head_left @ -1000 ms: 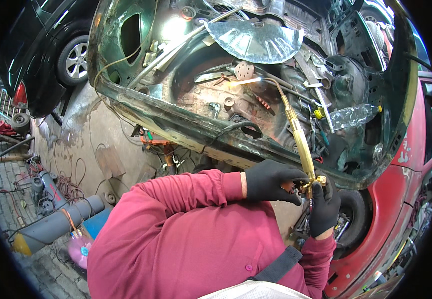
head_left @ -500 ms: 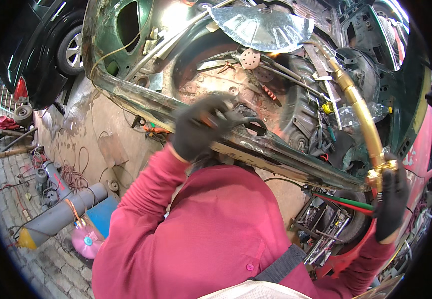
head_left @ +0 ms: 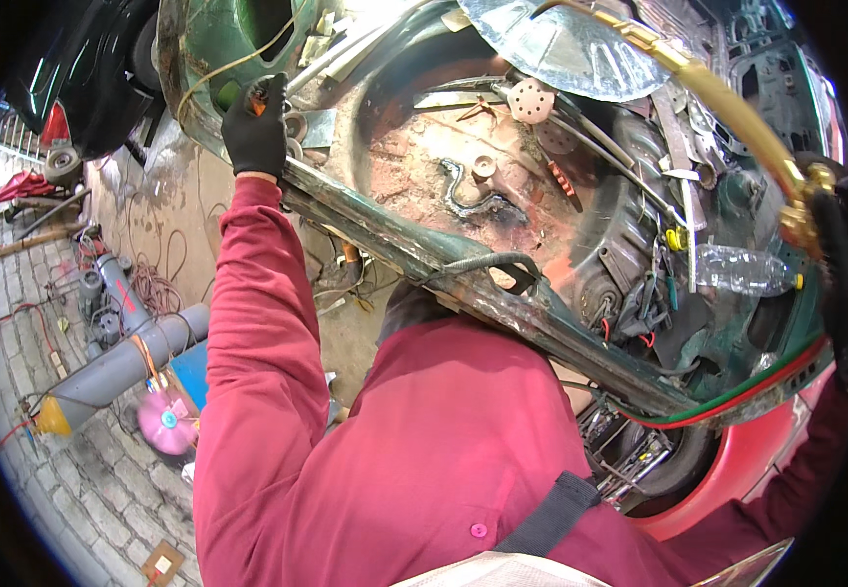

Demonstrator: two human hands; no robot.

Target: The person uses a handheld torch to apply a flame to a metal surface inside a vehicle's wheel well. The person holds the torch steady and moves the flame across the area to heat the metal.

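My right hand (head_left: 835, 264), in a black glove at the right edge, is closed round the valve end of a long brass gas torch (head_left: 727, 103). A red and green hose pair (head_left: 737, 406) runs below that hand. The torch's curved tip reaches over a ribbed, silvery sheet-metal piece (head_left: 566, 49) above the car's rear floor well (head_left: 394, 186). At the upper left, my gloved left hand (head_left: 255, 132) is closed at the green body's edge, beside a yellowish cord. Something small and orange shows between its fingers; its kind is hidden.
In the well lie a round holed sanding disc (head_left: 531, 101), a red-handled tool (head_left: 563, 179) and a bent metal strip (head_left: 473, 201). A plastic bottle (head_left: 745, 271) lies on the right. The rusty body sill (head_left: 424, 259) crosses before me. A grey gas cylinder (head_left: 120, 362) lies on the brick floor.
My left hand has moved from over the sill to the upper left. My right hand has moved up and right with the torch. The view has shifted; the flame glow at the tip no longer shows.
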